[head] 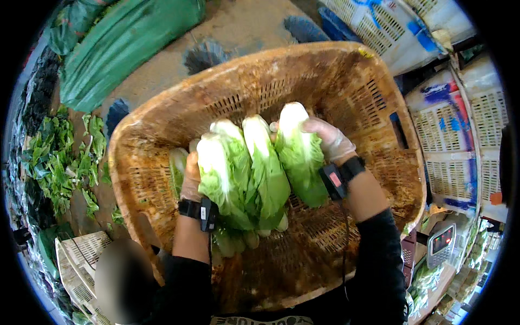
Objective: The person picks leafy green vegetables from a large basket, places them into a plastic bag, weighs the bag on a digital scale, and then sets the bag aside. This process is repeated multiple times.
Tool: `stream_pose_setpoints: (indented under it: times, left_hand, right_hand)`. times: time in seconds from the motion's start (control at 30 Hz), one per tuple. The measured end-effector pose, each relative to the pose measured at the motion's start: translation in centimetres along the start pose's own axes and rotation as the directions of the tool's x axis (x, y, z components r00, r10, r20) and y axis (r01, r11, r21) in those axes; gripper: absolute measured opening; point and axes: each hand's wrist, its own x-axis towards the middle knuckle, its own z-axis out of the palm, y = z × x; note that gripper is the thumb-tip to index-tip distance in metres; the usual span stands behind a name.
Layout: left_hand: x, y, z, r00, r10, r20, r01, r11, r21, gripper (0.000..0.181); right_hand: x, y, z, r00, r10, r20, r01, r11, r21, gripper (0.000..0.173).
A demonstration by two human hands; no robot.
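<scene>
Inside a large brown-stained plastic crate [260, 280], several heads of Chinese cabbage lie bunched, white stem ends away from me and green leaves toward me. My left hand [191, 172], in a thin clear glove, grips the outer side of the left cabbage head [219, 166], its fingers partly hidden behind it. My right hand [331, 138], gloved too, is closed around the right cabbage head [300, 154], thumb on the white stem. Another cabbage head [260, 162] stands between them, touching the left one. More leaves and stems show underneath. A further head [177, 166] lies by the crate's left wall.
Loose leaves [53, 158] litter the floor on the left, below a green sack [130, 48]. White slatted crates [447, 138] are stacked at right, near a digital scale display [440, 241]. A person with a blurred head [124, 280] is at lower left beside a pale crate [73, 264].
</scene>
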Motion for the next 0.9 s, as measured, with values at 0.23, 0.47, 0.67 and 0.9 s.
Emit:
stream_pose_setpoints:
  times: [0.23,0.47,0.67,0.9]
  left_hand:
    - [-9.3,2.1,4.8,0.999,-0.035,0.025,0.042,0.934,-0.356,0.065]
    - [-19.0,4.6,10.9,0.973,-0.128,0.193,0.194,0.905,-0.378,0.064]
    - [-28.0,2.1,16.4,0.877,-0.382,0.293,0.458,0.849,-0.263,0.064]
    - [-34.5,1.5,24.5,0.71,-0.661,0.242,0.659,0.745,0.102,0.063]
  right_hand:
    - [-11.8,-1.5,14.9,0.94,-0.32,-0.123,0.34,0.913,0.225,0.063]
    - [-23.5,6.6,23.0,0.798,-0.45,-0.402,0.564,0.792,0.232,0.051]
    - [-34.9,16.1,26.4,0.816,-0.343,-0.465,0.455,0.877,0.152,0.046]
    - [-42.7,25.3,28.0,0.701,-0.458,-0.547,0.566,0.824,0.035,0.085]
